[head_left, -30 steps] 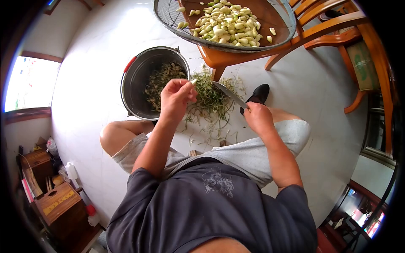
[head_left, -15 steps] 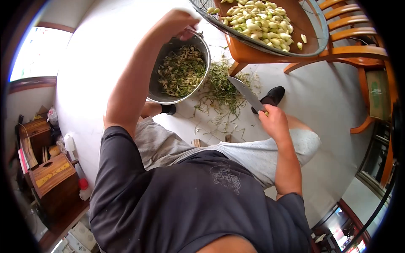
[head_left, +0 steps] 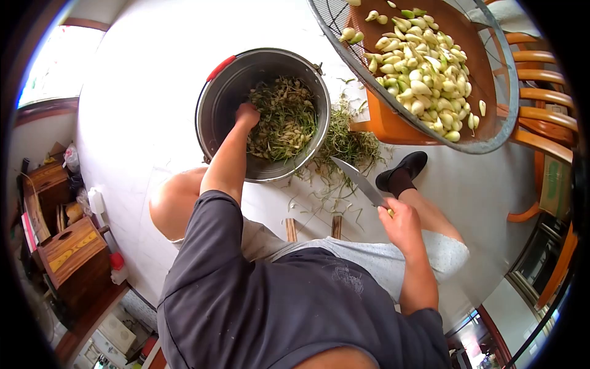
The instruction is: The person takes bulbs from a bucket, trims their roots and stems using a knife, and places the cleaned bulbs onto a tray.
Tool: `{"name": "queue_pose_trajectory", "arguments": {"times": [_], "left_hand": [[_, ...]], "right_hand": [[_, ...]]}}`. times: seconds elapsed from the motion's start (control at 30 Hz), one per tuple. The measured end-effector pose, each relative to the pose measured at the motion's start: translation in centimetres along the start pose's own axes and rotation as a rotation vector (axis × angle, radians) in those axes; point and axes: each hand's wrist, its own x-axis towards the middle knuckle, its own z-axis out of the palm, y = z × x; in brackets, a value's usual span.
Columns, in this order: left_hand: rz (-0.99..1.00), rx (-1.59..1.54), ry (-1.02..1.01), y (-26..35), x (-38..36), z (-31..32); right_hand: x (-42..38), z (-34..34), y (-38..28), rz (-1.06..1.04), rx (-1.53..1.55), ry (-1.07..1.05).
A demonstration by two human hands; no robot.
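My right hand is closed around the handle of a large kitchen knife, its broad blade pointing up and left over the floor. My left hand is down inside a big metal bucket, at the left edge of a heap of bulbs with green stems. Its fingers look curled, and whatever is in them is hidden. A red grip on the bucket's handle rests at the rim. Cut green stems and roots lie on the floor right of the bucket.
A wide mesh basket holding trimmed pale bulbs sits on an orange wooden chair at upper right. My shod foot is below it. Wooden boxes stand at far left.
My left hand has gone from the bucket's far rim down into the bucket. The bucket is now more upright and its red grip shows. My right hand still holds the knife.
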Motion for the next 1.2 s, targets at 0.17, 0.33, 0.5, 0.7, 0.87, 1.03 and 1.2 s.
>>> {"name": "queue_pose_trajectory", "arguments": {"times": [0.17, 0.33, 0.5, 0.7, 0.87, 1.03, 1.2], "left_hand": [[0.095, 0.079, 0.031, -0.3, 0.6, 0.9], [0.134, 0.308, -0.013, 0.9, -0.3, 0.8], [0.27, 0.293, -0.004, -0.9, 1.3, 1.7], [0.247, 0.202, -0.152, 0.0, -0.9, -0.9], [0.205, -0.207, -0.077, 0.0, -4.5, -4.9], [0.277, -0.231, 0.078, -1.6, -2.9, -4.1], [0.375, 0.252, 0.047, -2.9, 1.3, 0.4]], "right_hand": [[0.4, 0.3, -0.4, -0.051, 0.0, 0.011], [0.1, 0.3, -0.8, -0.071, 0.045, 0.025], [-0.2, 0.5, -0.5, -0.079, 0.045, 0.053], [-0.5, 0.3, 0.0, -0.082, -0.054, 0.046], [-1.4, 0.1, -0.3, -0.151, 0.004, 0.091], [-1.9, 0.3, -0.2, -0.186, 0.031, 0.074], [-1.0, 0.6, 0.7, -0.141, -0.07, 0.055]]}}
